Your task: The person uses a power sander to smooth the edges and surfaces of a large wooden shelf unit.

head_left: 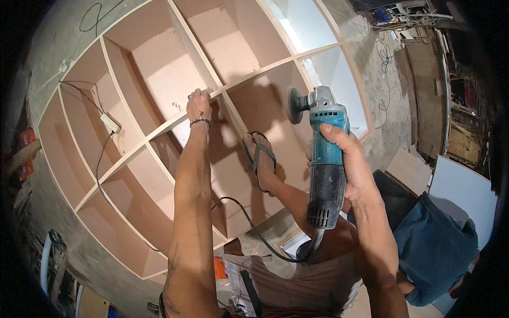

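Observation:
My right hand [342,148] grips a teal and black angle grinder [327,175], held upright in the picture, with a round disc [295,105] at its head facing left. A black cord trails from the grinder's lower end. My left hand [199,106] is closed on the wooden cabinet's middle divider [169,122], near a junction of partitions. The cabinet [138,153] lies open side up, with many light pinkish-brown compartments and white-lined ones at the right. My sandaled foot [260,156] rests inside a compartment below the junction, between my arms.
An extension socket [110,123] with wires lies in a left compartment. Loose cords trail on the concrete floor [371,69]. At the right are leaning boards [461,185], dark blue cloth [432,249] and stacked scrap. Red items [27,153] and pipes sit at the left edge.

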`<state>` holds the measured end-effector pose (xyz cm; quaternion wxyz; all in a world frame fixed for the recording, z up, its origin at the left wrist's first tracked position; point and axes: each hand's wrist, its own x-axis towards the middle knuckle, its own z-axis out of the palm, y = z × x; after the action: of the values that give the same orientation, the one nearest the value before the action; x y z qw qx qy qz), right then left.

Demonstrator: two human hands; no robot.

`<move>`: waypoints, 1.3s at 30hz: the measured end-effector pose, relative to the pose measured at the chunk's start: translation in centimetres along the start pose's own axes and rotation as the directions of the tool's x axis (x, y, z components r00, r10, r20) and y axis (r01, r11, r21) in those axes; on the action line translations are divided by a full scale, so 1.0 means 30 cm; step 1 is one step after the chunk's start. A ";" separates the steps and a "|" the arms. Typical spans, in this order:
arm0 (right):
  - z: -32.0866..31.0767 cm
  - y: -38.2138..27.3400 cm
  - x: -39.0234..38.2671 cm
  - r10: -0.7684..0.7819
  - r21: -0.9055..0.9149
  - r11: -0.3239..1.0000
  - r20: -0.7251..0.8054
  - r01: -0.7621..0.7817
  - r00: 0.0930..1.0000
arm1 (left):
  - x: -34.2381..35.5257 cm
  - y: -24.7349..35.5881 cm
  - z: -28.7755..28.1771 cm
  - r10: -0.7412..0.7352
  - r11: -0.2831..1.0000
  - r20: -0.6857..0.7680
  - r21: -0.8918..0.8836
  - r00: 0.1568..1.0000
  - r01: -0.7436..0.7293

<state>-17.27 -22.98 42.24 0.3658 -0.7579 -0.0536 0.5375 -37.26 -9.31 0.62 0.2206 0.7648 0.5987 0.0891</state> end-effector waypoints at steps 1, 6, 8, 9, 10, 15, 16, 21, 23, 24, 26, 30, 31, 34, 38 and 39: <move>0.006 0.003 0.003 0.006 -0.004 1.000 -0.001 -0.006 1.000 | -0.011 -0.003 0.000 0.014 0.999 -0.047 -0.034 0.999 -0.016; 0.033 0.023 0.013 0.005 -0.038 0.999 -0.006 -0.005 1.000 | -0.085 -0.063 -0.013 -0.026 0.999 -0.128 0.023 0.991 0.029; 0.066 0.012 -0.001 0.006 -0.050 0.999 -0.004 -0.006 1.000 | -0.102 -0.201 -0.026 -0.067 0.989 -0.064 0.127 0.996 0.074; 0.073 0.011 -0.003 0.012 -0.064 0.998 -0.020 -0.013 1.000 | -0.112 -0.226 -0.040 -0.021 0.996 -0.079 0.088 0.997 0.028; 0.073 0.010 0.002 0.020 -0.067 0.998 -0.020 -0.021 1.000 | -0.122 -0.243 -0.050 0.023 0.999 -0.097 0.049 0.995 -0.018; 0.101 0.012 0.001 -0.011 -0.107 0.994 -0.058 0.005 0.998 | -0.125 -0.225 -0.052 0.028 0.999 -0.162 0.040 0.986 -0.022; 0.111 0.015 -0.002 -0.027 -0.111 0.994 -0.091 0.016 0.996 | -0.134 -0.217 -0.049 0.062 0.998 -0.249 0.022 0.967 -0.058; 0.139 0.025 0.000 0.015 -0.156 0.987 -0.049 -0.023 0.999 | -0.116 -0.213 -0.033 -0.044 0.999 -0.140 -0.007 0.989 0.043; 0.163 0.030 0.002 0.013 -0.178 0.984 -0.047 -0.021 0.999 | -0.126 -0.220 -0.041 -0.058 0.998 -0.133 -0.044 0.989 0.053; 0.165 0.029 0.001 0.009 -0.184 0.983 -0.032 -0.014 0.999 | -0.125 -0.217 -0.055 -0.063 0.995 -0.132 -0.090 0.989 0.051; 0.146 0.029 0.017 0.002 -0.203 0.979 -0.034 -0.009 0.999 | -0.149 -0.213 -0.085 -0.063 0.978 -0.056 -0.201 0.996 0.050; 0.208 0.031 0.090 0.017 -0.244 0.970 0.082 0.003 0.997 | -0.254 -0.586 -0.125 -0.314 0.875 -0.589 0.124 0.744 0.467; 0.212 0.013 0.113 0.031 -0.303 0.953 0.090 -0.002 0.995 | -0.265 -0.616 -0.131 -0.340 0.840 -0.613 0.143 0.713 0.524; 0.320 -0.001 0.239 0.066 -0.471 0.882 0.143 0.009 0.988 | -0.218 -0.647 -0.265 -0.641 0.722 -0.344 0.032 0.686 0.691; 0.496 -0.009 0.429 0.136 -0.665 0.728 0.382 0.169 0.914 | -0.184 -0.743 -0.234 -0.832 0.547 -0.100 0.022 0.546 0.837; 0.524 -0.005 0.478 0.147 -0.676 0.720 0.365 0.154 0.919 | -0.172 -0.697 -0.246 -0.833 0.546 -0.082 0.037 0.547 0.837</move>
<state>-24.68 -8.26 28.78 0.0381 -0.7149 -0.3246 0.6181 -59.92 -8.65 -1.46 0.1926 0.3932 0.8986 -0.0270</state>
